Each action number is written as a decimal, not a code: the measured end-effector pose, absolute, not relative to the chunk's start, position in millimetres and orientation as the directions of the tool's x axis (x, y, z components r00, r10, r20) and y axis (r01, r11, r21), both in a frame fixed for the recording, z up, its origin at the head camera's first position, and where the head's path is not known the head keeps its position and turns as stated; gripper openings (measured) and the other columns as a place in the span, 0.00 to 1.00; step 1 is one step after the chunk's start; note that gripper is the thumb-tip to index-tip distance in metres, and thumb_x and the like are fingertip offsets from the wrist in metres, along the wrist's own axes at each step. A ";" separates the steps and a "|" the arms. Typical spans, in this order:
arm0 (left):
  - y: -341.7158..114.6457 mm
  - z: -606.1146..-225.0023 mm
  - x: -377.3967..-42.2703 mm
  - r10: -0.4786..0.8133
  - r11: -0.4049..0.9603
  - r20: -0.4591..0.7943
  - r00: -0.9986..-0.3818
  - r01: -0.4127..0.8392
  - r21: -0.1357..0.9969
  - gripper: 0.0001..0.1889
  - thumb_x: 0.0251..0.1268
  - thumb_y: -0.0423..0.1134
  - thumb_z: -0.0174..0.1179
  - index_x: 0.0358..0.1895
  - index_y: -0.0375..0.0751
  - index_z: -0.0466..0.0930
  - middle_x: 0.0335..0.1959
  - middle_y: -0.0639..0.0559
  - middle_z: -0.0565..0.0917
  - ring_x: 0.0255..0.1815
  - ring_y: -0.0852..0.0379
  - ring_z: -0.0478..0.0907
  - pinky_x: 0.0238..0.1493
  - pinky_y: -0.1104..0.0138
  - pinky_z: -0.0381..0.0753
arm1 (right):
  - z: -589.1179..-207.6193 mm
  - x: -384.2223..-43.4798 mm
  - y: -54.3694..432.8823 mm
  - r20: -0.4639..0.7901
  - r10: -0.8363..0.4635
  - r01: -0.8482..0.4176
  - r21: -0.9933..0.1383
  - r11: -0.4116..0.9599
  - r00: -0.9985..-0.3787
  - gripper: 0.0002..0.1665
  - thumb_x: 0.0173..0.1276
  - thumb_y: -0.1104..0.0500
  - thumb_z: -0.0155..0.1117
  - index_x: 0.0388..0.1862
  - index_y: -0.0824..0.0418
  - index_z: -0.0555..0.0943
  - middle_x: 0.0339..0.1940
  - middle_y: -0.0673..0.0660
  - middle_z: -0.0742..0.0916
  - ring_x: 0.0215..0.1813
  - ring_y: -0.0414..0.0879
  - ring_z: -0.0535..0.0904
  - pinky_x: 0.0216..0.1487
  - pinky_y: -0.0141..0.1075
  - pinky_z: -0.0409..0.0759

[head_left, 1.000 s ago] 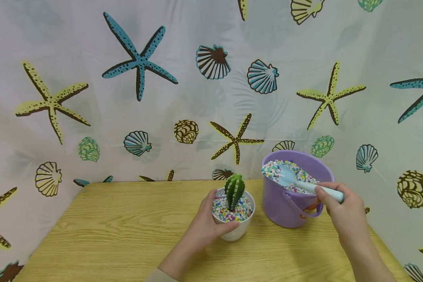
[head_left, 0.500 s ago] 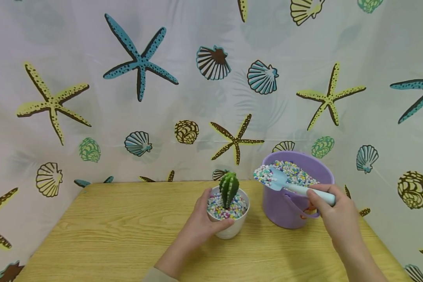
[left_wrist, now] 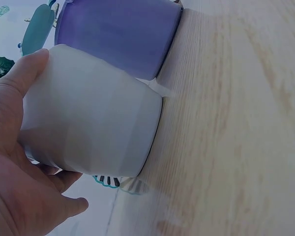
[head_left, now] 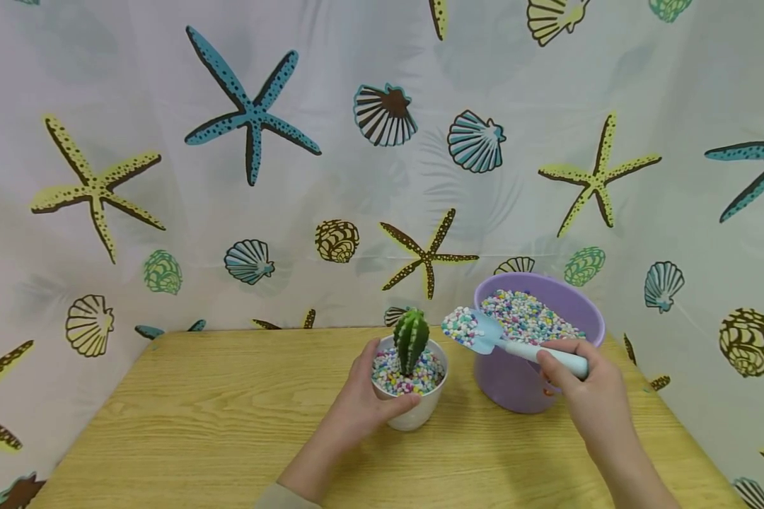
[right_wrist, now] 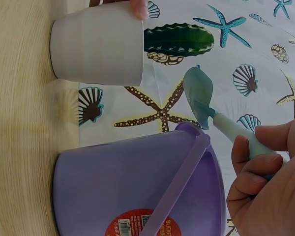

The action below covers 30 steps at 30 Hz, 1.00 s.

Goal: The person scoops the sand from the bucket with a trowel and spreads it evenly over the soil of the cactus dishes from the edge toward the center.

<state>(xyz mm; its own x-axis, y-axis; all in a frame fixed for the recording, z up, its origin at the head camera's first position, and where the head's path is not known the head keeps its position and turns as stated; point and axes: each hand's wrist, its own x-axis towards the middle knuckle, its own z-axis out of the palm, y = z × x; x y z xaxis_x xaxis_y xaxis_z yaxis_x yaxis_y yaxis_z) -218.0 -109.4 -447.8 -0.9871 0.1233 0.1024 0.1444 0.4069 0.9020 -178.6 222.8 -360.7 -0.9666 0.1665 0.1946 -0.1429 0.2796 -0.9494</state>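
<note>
My left hand (head_left: 366, 403) grips a white flowerpot (head_left: 417, 416) near its rim, thumb on the near side and fingers round the left. A ribbed green cactus (head_left: 411, 343) stands upright in the pot, amid multicoloured pebbles (head_left: 391, 378). In my right hand (head_left: 595, 389) is the handle of a light blue trowel (head_left: 487, 334). Its blade carries a heap of the same pebbles and hangs between the pot and a purple bucket (head_left: 512, 389), close to the bucket's left rim. The right wrist view shows my fingers curled round the trowel handle (right_wrist: 236, 129), with the blade's underside in sight.
Pebbles (head_left: 525, 314) lie inside the bucket, just right of the pot on the wooden table (head_left: 229, 410). A red label (right_wrist: 137, 219) marks the bucket's side below its handle (right_wrist: 179, 177). Behind the table hangs a curtain (head_left: 305, 184) printed with starfish and shells.
The loaded trowel has moved left, from over the bucket to beyond its rim towards the pot. My left hand and the pot have shifted slightly left.
</note>
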 end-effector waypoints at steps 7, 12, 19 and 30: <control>-109.6 -448.0 -217.7 0.126 0.402 0.106 -0.986 0.149 0.904 0.64 0.60 0.55 0.85 0.91 0.43 0.49 0.82 0.32 0.63 0.79 0.33 0.68 0.80 0.36 0.65 | -360.7 -173.9 217.0 0.219 0.150 -0.160 -0.930 0.330 -0.964 0.18 0.81 0.54 0.73 0.59 0.66 0.86 0.37 0.51 0.91 0.41 0.45 0.87 0.41 0.33 0.87; -109.3 -448.3 -217.7 0.124 0.409 0.107 -0.986 0.149 0.900 0.64 0.60 0.55 0.84 0.91 0.43 0.49 0.82 0.32 0.64 0.79 0.33 0.68 0.80 0.36 0.66 | -361.7 -172.2 213.7 0.236 0.144 -0.164 -0.905 0.393 -0.961 0.16 0.81 0.53 0.73 0.57 0.63 0.88 0.39 0.55 0.91 0.40 0.47 0.84 0.39 0.32 0.83; -109.8 -449.5 -217.2 0.130 0.409 0.105 -0.986 0.149 0.900 0.64 0.61 0.57 0.84 0.91 0.43 0.48 0.82 0.33 0.63 0.80 0.33 0.68 0.79 0.36 0.67 | -365.4 -169.6 209.5 0.224 0.139 -0.141 -0.884 0.447 -0.965 0.17 0.81 0.47 0.74 0.55 0.59 0.88 0.41 0.55 0.91 0.37 0.45 0.77 0.35 0.34 0.76; -112.4 -448.1 -212.1 0.136 0.415 0.097 -0.986 0.146 0.898 0.64 0.61 0.57 0.84 0.91 0.43 0.49 0.83 0.33 0.62 0.81 0.32 0.66 0.80 0.36 0.66 | -371.8 -162.0 200.3 0.221 0.136 -0.119 -0.843 0.524 -0.966 0.20 0.80 0.43 0.73 0.57 0.57 0.87 0.42 0.53 0.91 0.36 0.46 0.78 0.34 0.35 0.77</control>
